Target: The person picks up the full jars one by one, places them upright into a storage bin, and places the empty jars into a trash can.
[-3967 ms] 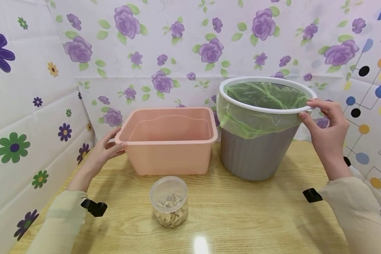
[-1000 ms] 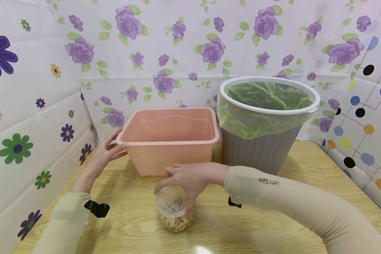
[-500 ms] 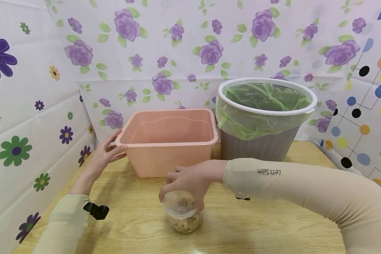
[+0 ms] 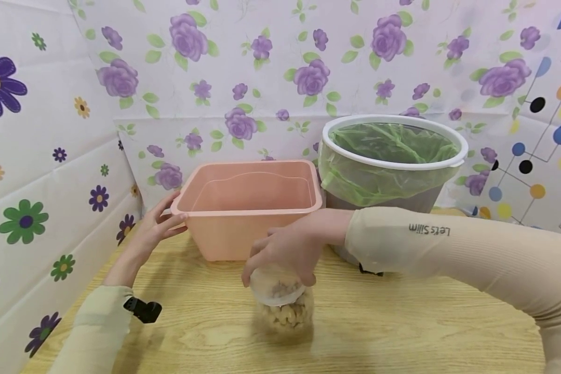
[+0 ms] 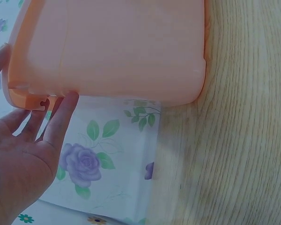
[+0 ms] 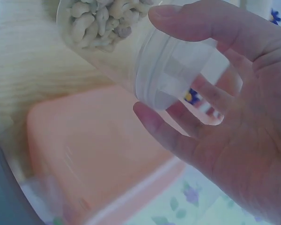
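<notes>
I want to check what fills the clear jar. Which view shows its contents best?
The right wrist view: the jar fills the frame, cashew-like nuts sharp. The head view shows it blurred under the right hand. The left wrist view misses it.

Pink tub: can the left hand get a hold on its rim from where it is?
Probably yes. The left hand already rests against the pink tub at its left rim, fingers straight, with nothing between them; the jar sits well clear in front.

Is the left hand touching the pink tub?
Touching. In the left wrist view the left hand has straight fingertips against the underside of the pink tub rim; the head view agrees.
</notes>
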`<action>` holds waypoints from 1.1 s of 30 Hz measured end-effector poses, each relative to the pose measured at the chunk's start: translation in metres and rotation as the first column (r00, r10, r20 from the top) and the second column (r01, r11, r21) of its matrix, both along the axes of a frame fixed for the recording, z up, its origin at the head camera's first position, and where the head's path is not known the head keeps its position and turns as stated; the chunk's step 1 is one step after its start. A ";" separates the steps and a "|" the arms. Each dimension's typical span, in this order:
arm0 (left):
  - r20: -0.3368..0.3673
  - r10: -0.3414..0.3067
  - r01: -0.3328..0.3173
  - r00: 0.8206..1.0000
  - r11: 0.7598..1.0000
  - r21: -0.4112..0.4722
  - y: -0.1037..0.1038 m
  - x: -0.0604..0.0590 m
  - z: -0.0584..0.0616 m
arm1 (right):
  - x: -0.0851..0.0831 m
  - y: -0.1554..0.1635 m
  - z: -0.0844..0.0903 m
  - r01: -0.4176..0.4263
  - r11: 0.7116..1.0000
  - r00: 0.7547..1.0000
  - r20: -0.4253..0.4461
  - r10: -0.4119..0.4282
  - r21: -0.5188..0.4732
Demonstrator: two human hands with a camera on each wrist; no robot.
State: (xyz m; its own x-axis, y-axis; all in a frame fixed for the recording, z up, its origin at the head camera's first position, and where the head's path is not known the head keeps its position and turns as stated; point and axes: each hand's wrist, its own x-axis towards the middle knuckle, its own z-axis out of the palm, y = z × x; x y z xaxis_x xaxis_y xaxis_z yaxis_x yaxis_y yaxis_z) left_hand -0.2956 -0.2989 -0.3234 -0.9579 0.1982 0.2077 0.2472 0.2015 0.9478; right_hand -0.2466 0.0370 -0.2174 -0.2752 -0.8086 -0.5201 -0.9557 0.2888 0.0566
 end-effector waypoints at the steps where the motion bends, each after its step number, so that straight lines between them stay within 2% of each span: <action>1: 0.000 0.000 0.000 1.000 1.000 0.000 0.000 0.000 0.000 | -0.001 0.001 0.005 0.002 1.000 1.000 0.005 -0.002 -0.011; 5: 0.002 -0.001 0.001 1.000 1.000 0.001 0.000 0.000 0.000 | -0.006 0.005 0.028 -0.003 0.997 1.000 0.013 0.004 -0.071; 11: 0.005 0.005 -0.005 1.000 1.000 0.000 0.001 0.000 0.000 | -0.012 0.011 0.064 0.081 0.989 0.997 0.022 -0.079 -0.122; 16: 0.003 0.002 -0.002 1.000 1.000 -0.007 0.000 0.001 0.000 | -0.018 0.017 0.087 0.101 0.980 0.994 0.056 -0.092 -0.172; 20: -0.002 0.001 -0.001 1.000 1.000 -0.004 0.000 0.001 0.000 | -0.020 0.020 0.101 0.132 0.970 0.991 0.059 -0.123 -0.206; 26: 0.001 -0.004 0.004 1.000 1.000 -0.007 0.001 0.001 0.002 | -0.023 0.024 0.119 0.220 0.946 0.975 0.055 -0.213 -0.240; 33: 0.013 -0.009 0.009 1.000 1.000 -0.012 0.000 0.002 0.002 | -0.038 0.020 0.134 0.285 0.931 0.958 0.037 -0.284 -0.227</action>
